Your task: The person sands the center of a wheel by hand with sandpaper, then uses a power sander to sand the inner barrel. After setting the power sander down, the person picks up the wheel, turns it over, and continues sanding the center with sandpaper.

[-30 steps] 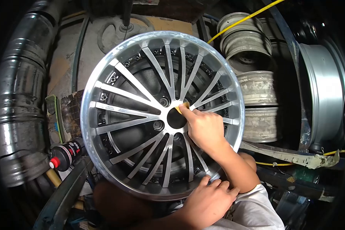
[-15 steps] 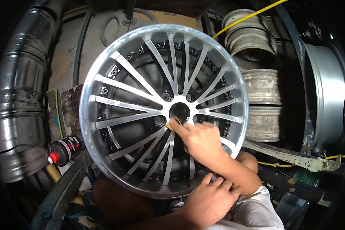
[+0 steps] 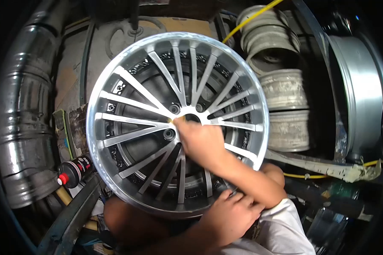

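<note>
Dusty grey steel rims [image 3: 283,91] stacked behind, the silver multi-spoke alloy wheel [image 3: 94,127] stood on edge before me. My right hand [image 3: 200,142] pinched a small yellow pad [image 3: 173,120] against its centre; my left hand [image 3: 232,214] gripped the lower rim. Its spokes [image 3: 132,120] looked bright; I judged the centre unfinished.

Right hand [image 3: 200,142] at alloy wheel [image 3: 134,103] hub; left hand [image 3: 232,216] on rim

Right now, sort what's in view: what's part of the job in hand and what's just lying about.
In use: alloy wheel, right hand at its hub, left hand on its rim.
Lying about: old rims, black red-capped bottle, metal duct.
</note>
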`<state>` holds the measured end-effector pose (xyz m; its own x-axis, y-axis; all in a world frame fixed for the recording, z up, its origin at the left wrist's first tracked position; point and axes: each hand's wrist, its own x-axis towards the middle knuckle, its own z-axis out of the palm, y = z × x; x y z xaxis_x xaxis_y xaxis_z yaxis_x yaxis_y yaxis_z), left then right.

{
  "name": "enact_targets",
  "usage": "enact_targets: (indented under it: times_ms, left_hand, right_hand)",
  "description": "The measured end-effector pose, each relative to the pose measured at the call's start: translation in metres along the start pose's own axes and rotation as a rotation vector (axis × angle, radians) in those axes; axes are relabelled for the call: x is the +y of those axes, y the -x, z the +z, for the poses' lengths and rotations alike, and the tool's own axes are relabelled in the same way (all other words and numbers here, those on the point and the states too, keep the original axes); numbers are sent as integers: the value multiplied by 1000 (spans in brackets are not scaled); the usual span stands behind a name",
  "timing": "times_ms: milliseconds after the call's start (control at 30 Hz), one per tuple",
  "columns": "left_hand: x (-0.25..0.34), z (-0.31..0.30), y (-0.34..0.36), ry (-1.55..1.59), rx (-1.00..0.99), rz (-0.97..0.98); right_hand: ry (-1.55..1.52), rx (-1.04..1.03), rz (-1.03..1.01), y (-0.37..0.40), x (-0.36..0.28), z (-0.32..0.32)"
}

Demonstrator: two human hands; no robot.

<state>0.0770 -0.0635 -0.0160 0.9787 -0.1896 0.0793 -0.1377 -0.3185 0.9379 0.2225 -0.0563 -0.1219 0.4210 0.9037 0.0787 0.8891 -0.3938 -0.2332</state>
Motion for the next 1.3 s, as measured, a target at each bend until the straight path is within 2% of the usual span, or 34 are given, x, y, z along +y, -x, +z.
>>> enact_targets:
  times_ms: [33,67,133,167,267,333,400,433,467,533,567,667,733,767,800,833,867,933,1000,1067,1167,1300]
  left_hand:
    - [0,0,-2,17,-2,-5]
    - [-2,1,-1,3,-6,11]
    - [-5,0,4,-12,11,18]
    - [-2,-2,4,17,-34,-7]
    - [0,-6,-3,111,47,26]
    - [-2,-7,-3,103,56,39]
    - [-2,-7,-1,54,72,41]
    - [-2,-9,-1,68,84,28]
    - [0,-12,-1,87,81,17]
    - [3,-13,-2,115,42,15]
    - [1,-12,-2,117,18,22]
    - [-1,-25,4,56,-23,7]
    - [-3,-32,11,-60,-43,-43]
    - [0,-37,12,-267,-53,-79]
    - [2,-41,11,-432,-144,-146]
    - [-6,-41,15,-474,-105,-165]
    - [-16,-39,19,-516,-63,-186]
    - [-20,-40,13,-619,77,-383]
    - [-37,-33,13,-761,144,-486]
    - [-58,-28,15,-852,180,-550]
    - [-81,-22,14,-939,158,-656]
    - [-101,-22,8,-1004,160,-678]
  right_hand:
    - [-66,-34,133,-11,1,-25]
    - [-171,167,96,-12,10,-30]
    - [-316,209,223,-13,15,-57]
    - [-317,149,265,-12,13,-62]
    - [-103,83,24,-7,6,-24]
    - [-31,-52,-76,2,-6,-13]
    - [-20,-286,-99,6,0,-39]
    - [14,-195,-59,1,0,-35]
    - [-84,-9,22,-6,0,-31]
    - [-8,-162,51,-5,1,-6]
    - [-52,-136,-59,3,2,-5]
    - [-48,-354,-57,10,11,-56]
    - [-157,-124,121,13,23,-77]
    - [-177,-70,142,16,27,-86]
    - [-196,-12,162,18,30,-95]
    - [-257,29,107,22,35,-95]
    - [-247,15,98,26,40,-95]
    - [-227,-9,75,32,48,-96]
    - [-191,40,75,35,57,-100]
    - [-163,118,75,38,67,-103]
    - [-166,132,90,40,83,-109]
    - [-200,187,128,41,94,-117]
